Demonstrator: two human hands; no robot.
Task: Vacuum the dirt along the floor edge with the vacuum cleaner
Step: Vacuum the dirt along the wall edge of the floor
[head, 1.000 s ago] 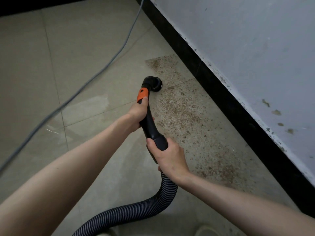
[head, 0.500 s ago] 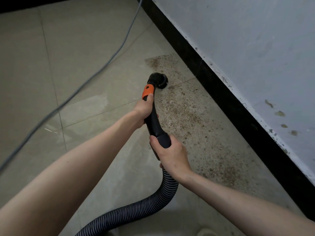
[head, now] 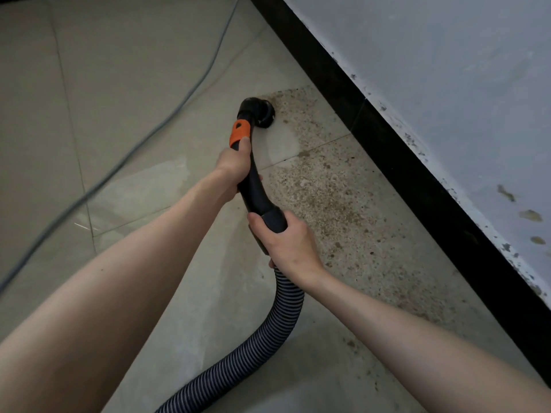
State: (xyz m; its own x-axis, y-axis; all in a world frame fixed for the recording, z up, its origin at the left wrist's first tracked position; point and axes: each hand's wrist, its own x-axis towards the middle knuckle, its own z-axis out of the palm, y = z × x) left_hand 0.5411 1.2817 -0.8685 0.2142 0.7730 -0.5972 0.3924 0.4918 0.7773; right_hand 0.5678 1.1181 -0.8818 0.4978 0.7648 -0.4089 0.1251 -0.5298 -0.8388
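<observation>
The vacuum's black curved handle (head: 256, 192) carries an orange band near its far end and ends in a round black nozzle (head: 258, 112) pressed to the tiled floor. My left hand (head: 234, 166) grips the handle just below the orange band. Nearer to me, my right hand (head: 287, 244) holds the handle's lower end where the ribbed black hose (head: 268, 332) begins. Brown dirt (head: 334, 201) speckles the tiles between the nozzle and the black skirting (head: 417, 180). A cleaner pale streak lies just right of the nozzle.
A grey power cable (head: 155, 132) runs diagonally over the beige tiles on the left. The pale wall (head: 447, 70) above the skirting shows stains and chipped paint. The hose curls down to the bottom edge of the view.
The nozzle has pushed farther along the floor to the far end of the dirt patch, leaving a cleaner streak behind it. Both hands kept their grip.
</observation>
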